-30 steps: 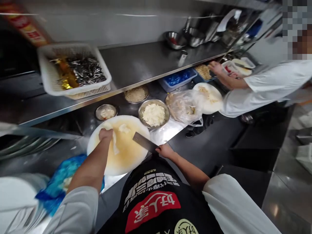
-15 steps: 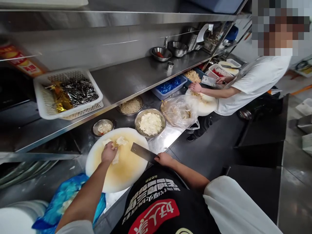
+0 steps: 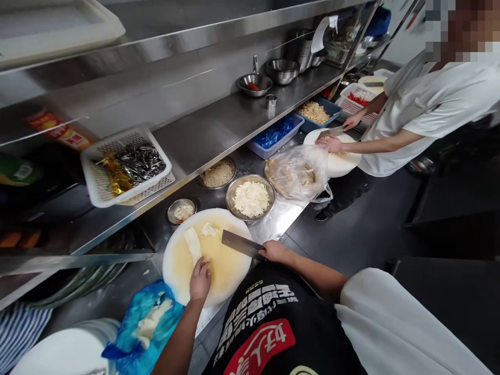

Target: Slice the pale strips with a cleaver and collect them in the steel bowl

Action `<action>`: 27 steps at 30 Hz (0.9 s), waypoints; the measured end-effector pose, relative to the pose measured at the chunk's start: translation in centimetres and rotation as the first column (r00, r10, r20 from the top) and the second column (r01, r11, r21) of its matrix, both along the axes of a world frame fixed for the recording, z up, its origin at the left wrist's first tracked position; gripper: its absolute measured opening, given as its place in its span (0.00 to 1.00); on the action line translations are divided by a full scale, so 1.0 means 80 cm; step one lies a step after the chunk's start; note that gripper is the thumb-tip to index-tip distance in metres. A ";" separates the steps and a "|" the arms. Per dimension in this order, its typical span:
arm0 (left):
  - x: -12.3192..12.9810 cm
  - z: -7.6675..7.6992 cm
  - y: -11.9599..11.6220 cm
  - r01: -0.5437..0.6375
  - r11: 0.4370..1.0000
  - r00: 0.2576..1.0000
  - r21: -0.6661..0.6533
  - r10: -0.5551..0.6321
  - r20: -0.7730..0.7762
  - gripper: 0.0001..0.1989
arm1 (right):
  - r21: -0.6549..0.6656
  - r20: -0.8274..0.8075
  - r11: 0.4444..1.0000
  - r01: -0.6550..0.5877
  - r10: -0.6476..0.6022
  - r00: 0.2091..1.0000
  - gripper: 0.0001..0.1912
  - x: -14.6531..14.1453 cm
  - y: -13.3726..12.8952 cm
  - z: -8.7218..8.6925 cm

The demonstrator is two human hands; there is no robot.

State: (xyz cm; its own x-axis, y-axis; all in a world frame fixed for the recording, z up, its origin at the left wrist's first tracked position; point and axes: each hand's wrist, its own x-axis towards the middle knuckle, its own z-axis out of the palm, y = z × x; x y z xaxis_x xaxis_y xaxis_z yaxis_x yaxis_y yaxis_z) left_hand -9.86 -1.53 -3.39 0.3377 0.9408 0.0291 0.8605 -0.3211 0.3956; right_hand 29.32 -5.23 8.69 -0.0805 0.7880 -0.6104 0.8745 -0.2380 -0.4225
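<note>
My right hand is closed around the handle of a cleaver, whose broad dark blade hangs over the right side of a round white cutting board. With bent fingers, my left hand grips the near end of a long, flat white strip of food lying on the board. A smaller crumpled white piece rests near the board's far edge. Just behind the board stands a steel bowl heaped with white shreds.
A blue plastic bag with pale pieces lies left of the board, beside white round stacked items. Behind are a small bowl and a shelf with a white basket. At right, a co-worker cuts on another board.
My left hand has drawn back toward me, and the white strip now lies stretched out flat. The cleaver stays in my right hand. The view has shifted left; the co-worker's knife is now over their board.
</note>
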 end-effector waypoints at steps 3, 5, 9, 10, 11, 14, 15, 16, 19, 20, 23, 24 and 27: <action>-0.004 0.003 0.021 0.010 0.999 0.999 -0.044 -0.013 -0.050 0.17 | 0.021 -0.009 0.999 -0.029 0.029 1.000 0.20 -0.004 0.005 0.003; -0.006 0.009 0.028 0.023 0.997 0.997 -0.079 -0.028 -0.067 0.19 | 0.039 -0.002 0.998 -0.040 0.040 0.999 0.19 -0.007 0.007 0.004; -0.018 0.021 0.017 0.075 0.993 0.997 -0.096 -0.078 -0.030 0.22 | 0.055 0.012 0.998 -0.041 0.041 0.999 0.18 -0.011 0.012 0.001; -0.022 0.024 0.010 0.072 0.993 0.997 -0.093 -0.074 -0.022 0.22 | 0.053 0.009 0.998 -0.042 0.041 0.999 0.17 -0.010 0.013 0.000; -0.026 0.028 0.002 0.064 0.993 0.998 -0.095 -0.066 -0.021 0.22 | 0.049 0.006 0.998 -0.042 0.042 0.999 0.17 -0.009 0.014 0.000; -0.025 0.046 -0.038 0.032 0.986 0.997 -0.167 -0.042 -0.060 0.22 | 0.014 -0.002 0.998 -0.058 0.058 0.998 0.17 -0.006 0.009 -0.001; -0.021 0.054 -0.054 0.020 0.977 0.996 -0.211 -0.037 -0.077 0.22 | -0.002 -0.003 0.998 -0.068 0.068 0.998 0.17 -0.005 0.005 -0.002; -0.016 0.061 -0.071 0.014 0.966 0.996 -0.257 -0.037 -0.085 0.21 | -0.020 -0.006 0.996 -0.084 0.083 0.996 0.17 -0.004 0.000 -0.005; -0.005 0.074 -0.100 0.020 0.929 0.998 -0.368 -0.041 -0.049 0.19 | -0.001 0.024 0.990 -0.139 0.139 0.990 0.19 -0.003 -0.005 -0.024; -0.006 0.075 -0.103 0.029 0.921 0.999 -0.389 -0.038 -0.016 0.19 | 0.005 0.030 0.985 -0.175 0.174 0.984 0.19 -0.003 -0.004 -0.033; -0.015 0.071 -0.090 -0.030 0.936 0.994 -0.352 0.064 0.087 0.17 | 0.027 0.053 0.967 -0.255 0.253 0.966 0.20 -0.006 -0.001 -0.051; -0.017 0.069 -0.080 -0.090 0.945 0.987 -0.313 0.126 0.095 0.17 | 0.030 0.061 0.963 -0.267 0.265 0.962 0.19 -0.007 -0.002 -0.053; -0.015 0.058 -0.038 -0.241 0.947 0.965 -0.212 0.258 0.054 0.20 | 0.043 0.090 0.956 -0.289 0.284 0.954 0.19 -0.009 -0.010 -0.047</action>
